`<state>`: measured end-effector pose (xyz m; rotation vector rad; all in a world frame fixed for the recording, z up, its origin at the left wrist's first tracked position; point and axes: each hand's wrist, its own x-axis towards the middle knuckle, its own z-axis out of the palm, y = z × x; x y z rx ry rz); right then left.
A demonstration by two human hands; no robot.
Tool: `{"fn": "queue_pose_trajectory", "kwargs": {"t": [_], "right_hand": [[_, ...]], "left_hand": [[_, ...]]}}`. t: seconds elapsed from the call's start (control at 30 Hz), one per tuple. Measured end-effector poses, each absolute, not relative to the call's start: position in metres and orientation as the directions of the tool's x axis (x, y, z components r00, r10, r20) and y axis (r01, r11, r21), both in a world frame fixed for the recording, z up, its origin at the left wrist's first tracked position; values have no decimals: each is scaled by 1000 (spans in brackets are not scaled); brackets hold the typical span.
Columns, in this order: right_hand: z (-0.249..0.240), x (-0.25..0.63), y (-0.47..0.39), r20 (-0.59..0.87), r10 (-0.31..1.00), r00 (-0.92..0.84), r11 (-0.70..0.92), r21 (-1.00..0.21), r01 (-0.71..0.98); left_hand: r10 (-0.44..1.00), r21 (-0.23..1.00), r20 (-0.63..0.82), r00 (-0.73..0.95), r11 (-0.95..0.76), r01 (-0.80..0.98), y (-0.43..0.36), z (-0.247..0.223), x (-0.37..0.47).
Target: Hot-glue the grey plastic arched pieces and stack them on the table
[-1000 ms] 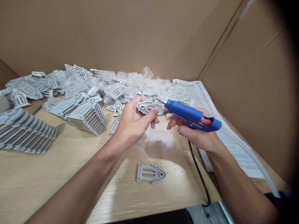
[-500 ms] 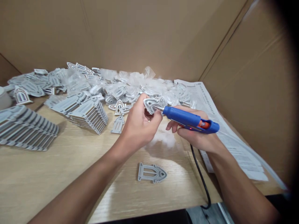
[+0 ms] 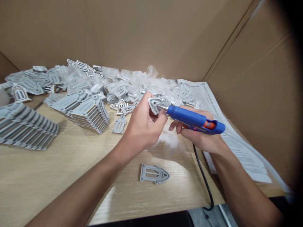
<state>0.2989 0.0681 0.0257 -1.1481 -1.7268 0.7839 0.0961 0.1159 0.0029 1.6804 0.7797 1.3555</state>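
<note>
Between the thumb and fingers of my left hand (image 3: 148, 124) is a small grey arched window-frame piece (image 3: 155, 103), raised above the table. My right hand (image 3: 199, 134) is wrapped round a blue glue gun (image 3: 187, 116) with a red light on its side and an orange part in its rear slot. The gun's metal nozzle touches or nearly touches the piece; my left thumb partly hides the spot. On the table below lies a similar grey arched piece (image 3: 154, 174), its point to the right. White fluffy material (image 3: 169, 140) rests beneath my hands.
Two stacks of arched pieces stand left, a nearer stack (image 3: 26, 126) and a farther stack (image 3: 87, 112). A heap of bagged pieces (image 3: 123, 88) runs along the back by the cardboard wall (image 3: 146, 34). Printed sheets (image 3: 213, 104) lie right, near a black cable (image 3: 201, 173).
Both hands, with the piece and the glue gun, shift very slightly right in the view. The nozzle stays at the piece, and the grips are the same.
</note>
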Motion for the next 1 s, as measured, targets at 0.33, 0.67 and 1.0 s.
{"fn": "queue_pose_trajectory", "kwargs": {"t": [0.33,0.67,1.0], "right_hand": [[26,300,68,275,950,-150,311,-884,350],[25,295,69,269,955,-122,295,-894,336],[27,295,65,222,970,-94,241,-893,380]], "left_hand": [[865,887,453,215,-462,-7,115,5,96],[861,889,444,247,-457,-4,114,7,96],[866,891,436,245,-454,20,111,8,96]]}}
